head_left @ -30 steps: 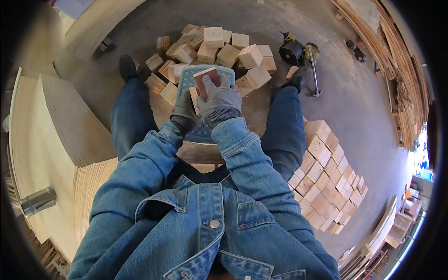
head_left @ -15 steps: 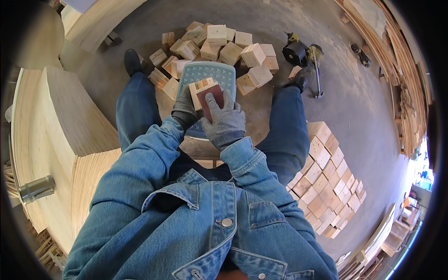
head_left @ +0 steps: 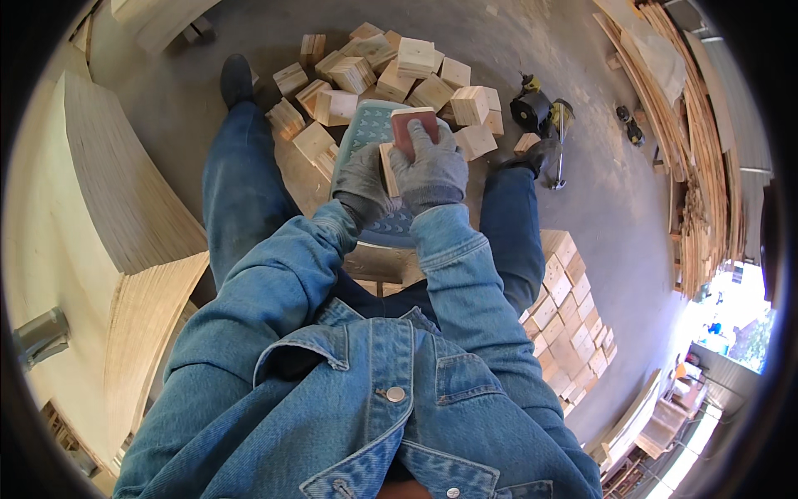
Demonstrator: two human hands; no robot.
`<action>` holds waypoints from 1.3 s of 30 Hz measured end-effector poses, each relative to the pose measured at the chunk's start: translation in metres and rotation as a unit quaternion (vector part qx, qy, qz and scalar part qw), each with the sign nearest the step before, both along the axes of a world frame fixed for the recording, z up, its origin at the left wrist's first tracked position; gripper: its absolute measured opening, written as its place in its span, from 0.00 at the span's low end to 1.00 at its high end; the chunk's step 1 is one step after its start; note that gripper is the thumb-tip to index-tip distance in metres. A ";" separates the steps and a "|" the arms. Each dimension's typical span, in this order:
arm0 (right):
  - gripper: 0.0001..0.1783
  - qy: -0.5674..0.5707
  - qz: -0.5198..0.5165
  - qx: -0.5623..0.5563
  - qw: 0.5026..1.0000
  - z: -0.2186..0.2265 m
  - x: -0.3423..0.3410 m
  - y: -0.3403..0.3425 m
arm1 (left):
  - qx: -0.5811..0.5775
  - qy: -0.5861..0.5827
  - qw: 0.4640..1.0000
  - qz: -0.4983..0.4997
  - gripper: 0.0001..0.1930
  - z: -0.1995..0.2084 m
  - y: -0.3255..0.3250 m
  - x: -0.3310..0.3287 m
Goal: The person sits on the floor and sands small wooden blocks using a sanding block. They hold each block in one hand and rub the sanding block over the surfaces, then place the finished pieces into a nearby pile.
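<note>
My gloved left hand [head_left: 363,176] grips a light wooden block [head_left: 387,170] over a pale blue plastic stool [head_left: 366,125] between my legs. Most of that block is hidden by the gloves. My right hand [head_left: 435,166], also in a grey glove, is closed on a reddish-brown sanding block [head_left: 414,126], its fingers lying along the top. The sanding block is beside and beyond the wooden block; whether the two touch I cannot tell.
Loose wooden blocks [head_left: 353,75] lie heaped on the floor past the stool. Stacked blocks [head_left: 569,312] stand by my right leg. Power tools [head_left: 532,108] lie near my right foot. Large curved plywood pieces [head_left: 125,183] rise at left; long boards [head_left: 698,150] are piled at far right.
My right hand and the sanding block have slid to the right and away, off the wooden block's top. My left hand has also shifted right. The whole view has turned slightly.
</note>
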State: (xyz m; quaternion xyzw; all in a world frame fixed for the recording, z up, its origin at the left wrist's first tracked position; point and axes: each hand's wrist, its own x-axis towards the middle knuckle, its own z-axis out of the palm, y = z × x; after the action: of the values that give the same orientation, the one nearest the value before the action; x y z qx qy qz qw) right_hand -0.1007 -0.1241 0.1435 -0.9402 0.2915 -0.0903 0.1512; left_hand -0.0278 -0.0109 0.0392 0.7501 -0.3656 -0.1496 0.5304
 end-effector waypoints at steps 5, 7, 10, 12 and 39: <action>0.39 -0.016 0.013 -0.008 1.000 -0.005 -0.009 0.003 | 0.065 -0.036 0.997 0.009 0.36 0.013 0.012 0.005; 0.39 -0.001 0.023 -0.009 1.000 0.004 -0.026 0.019 | 0.059 -0.061 0.994 0.064 0.36 -0.010 0.016 0.008; 0.39 -0.011 0.024 -0.026 0.999 -0.001 -0.073 0.037 | 0.052 -0.065 0.996 0.033 0.37 -0.005 0.014 0.008; 0.38 -0.013 0.018 -0.036 0.999 -0.007 -0.098 0.049 | 0.071 -0.057 0.996 0.024 0.38 0.000 0.016 0.009; 0.38 -0.032 0.044 -0.051 0.997 -0.003 -0.082 0.034 | 0.066 -0.070 0.995 0.021 0.38 -0.001 0.015 0.010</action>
State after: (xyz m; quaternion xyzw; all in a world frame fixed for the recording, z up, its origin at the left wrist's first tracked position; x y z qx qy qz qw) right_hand -0.1824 -0.0897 0.1400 -0.9552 0.2401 -0.1283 0.1162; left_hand -0.0179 0.0040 0.0379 0.7996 -0.3753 -0.1096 0.4559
